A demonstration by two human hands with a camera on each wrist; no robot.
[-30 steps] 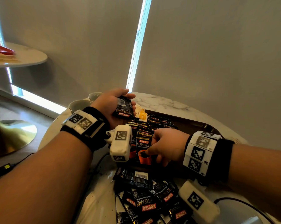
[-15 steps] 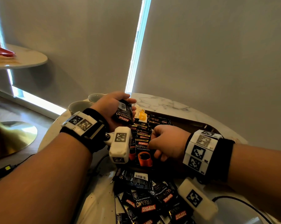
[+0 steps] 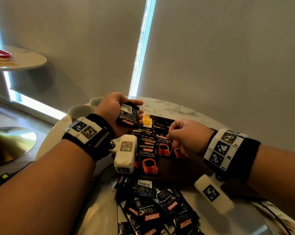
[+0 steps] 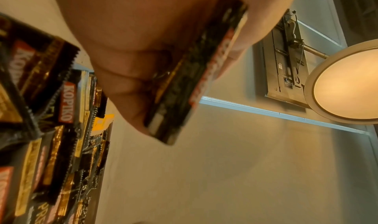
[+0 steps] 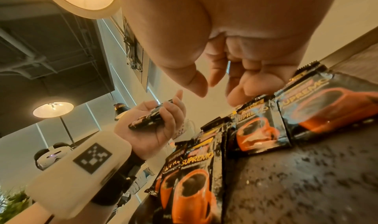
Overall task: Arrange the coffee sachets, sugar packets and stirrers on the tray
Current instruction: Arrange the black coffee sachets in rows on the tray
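Left hand [image 3: 112, 110] grips small stack of Kopiko sachets [image 3: 129, 115] above tray [image 3: 180, 168]. Right hand [image 3: 188, 135] loosely curled, grasping nothing, over sachet rows [image 3: 149, 150] on tray. Loose sachets [image 3: 157, 212] on worktop [image 3: 167, 107].

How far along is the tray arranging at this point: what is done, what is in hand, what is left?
Partly done. Done: rows of coffee sachets already lie overlapped on the dark tray, with a yellow packet at its far end. In hand: the left hand holds a small stack of sachets; the right hand hovers over the rows, holding nothing. Left: a loose pile of sachets on the marble table. No stirrers visible.
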